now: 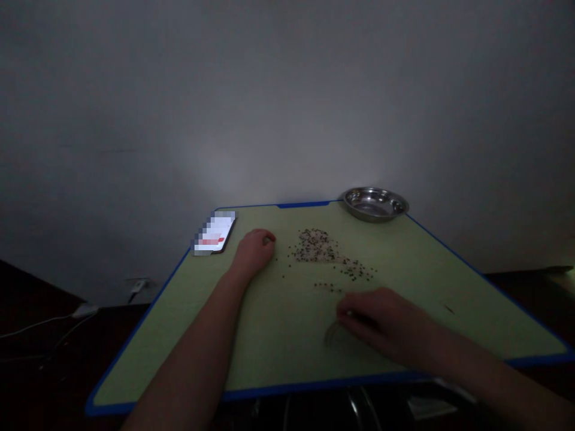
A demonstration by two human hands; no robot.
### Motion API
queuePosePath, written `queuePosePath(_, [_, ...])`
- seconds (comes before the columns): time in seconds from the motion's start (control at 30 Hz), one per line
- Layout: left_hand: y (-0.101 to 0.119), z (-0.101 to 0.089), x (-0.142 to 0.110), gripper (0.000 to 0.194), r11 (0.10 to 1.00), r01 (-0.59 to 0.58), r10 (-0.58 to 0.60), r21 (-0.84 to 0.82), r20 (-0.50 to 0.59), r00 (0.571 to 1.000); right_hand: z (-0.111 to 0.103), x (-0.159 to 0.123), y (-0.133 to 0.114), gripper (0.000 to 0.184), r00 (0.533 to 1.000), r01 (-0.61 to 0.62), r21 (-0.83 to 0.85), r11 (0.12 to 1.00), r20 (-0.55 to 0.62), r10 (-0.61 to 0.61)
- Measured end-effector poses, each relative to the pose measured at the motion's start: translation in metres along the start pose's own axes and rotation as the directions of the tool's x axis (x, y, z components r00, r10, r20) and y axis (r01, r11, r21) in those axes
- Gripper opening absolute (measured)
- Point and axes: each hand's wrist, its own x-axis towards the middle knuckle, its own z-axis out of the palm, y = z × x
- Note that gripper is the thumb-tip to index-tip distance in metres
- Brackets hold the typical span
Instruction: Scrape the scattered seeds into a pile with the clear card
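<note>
A loose pile of small dark and pale grains (315,246) lies on the green table top (278,341), trailing off in scattered bits toward the right and front. Just left of the pile, my left hand (256,250) rests on the table with its fingers curled in; what it holds, if anything, is hidden. Nearer to me, my right hand (381,320) is closed in a pinch in front of the stray grains. Whatever sits between its fingertips is too small and dark to make out. A faint rounded outline (331,334) shows beside its fingers, its nature unclear.
A shallow steel bowl (375,206) stands at the far right corner by the wall. At the far left lies a phone (214,233) with a lit screen. Blue edging (303,205) borders the table. White cables (85,311) run low on the left.
</note>
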Motion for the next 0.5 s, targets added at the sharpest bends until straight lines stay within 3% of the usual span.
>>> queuePosePath(0.2, [-0.003,0.001,-0.001,0.026,1.000,-0.004,0.004,-0.004,-0.018,1.000,-0.018,0.004,0.042,0.028,0.967,-0.200,-0.001,0.980,-0.159,0.197])
queuePosePath(0.33, [-0.006,0.001,-0.001,0.025,1.000,-0.005,0.005,-0.016,-0.013,1.000,-0.025,0.017,0.056,0.029,0.943,-0.243,-0.058,0.968,-0.248,0.222])
queuePosePath(0.5, [-0.009,0.002,-0.002,0.024,0.999,0.007,-0.009,-0.046,-0.041,0.999,-0.029,0.039,0.051,0.026,0.918,-0.237,-0.096,0.967,-0.348,0.190])
